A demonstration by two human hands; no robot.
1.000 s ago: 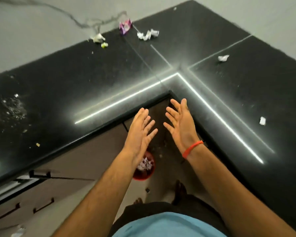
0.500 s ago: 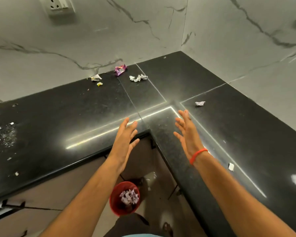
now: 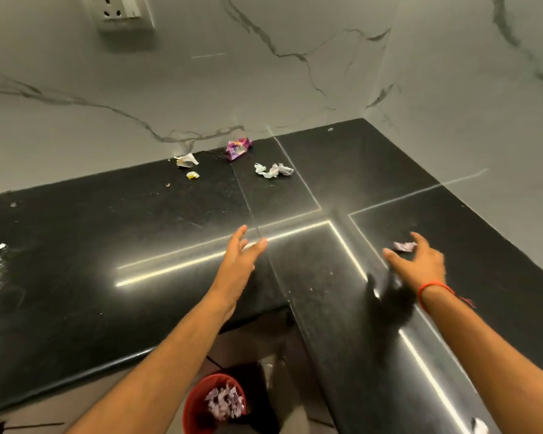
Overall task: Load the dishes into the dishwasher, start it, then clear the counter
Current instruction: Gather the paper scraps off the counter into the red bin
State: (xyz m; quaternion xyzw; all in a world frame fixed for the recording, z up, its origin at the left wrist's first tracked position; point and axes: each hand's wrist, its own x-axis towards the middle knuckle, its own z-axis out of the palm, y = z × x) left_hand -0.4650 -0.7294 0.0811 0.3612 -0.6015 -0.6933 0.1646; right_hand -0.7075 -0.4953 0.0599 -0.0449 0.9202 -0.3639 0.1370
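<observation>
Just beyond the right hand (image 3: 420, 264), between its spread thumb and forefinger, a crumpled paper scrap (image 3: 404, 246) lies on the black tabletop (image 3: 76, 292); whether the fingers (image 3: 395, 256) touch it cannot be told through the blur. They are released, not yet closed around it. The left hand (image 3: 239, 258) hovers with straight, empty fingers, well apart from that scrap and nearer the purple wrapper (image 3: 238, 148) and white paper (image 3: 274, 170) far ahead by the wall. Judged so, the right hand takes this piece.
</observation>
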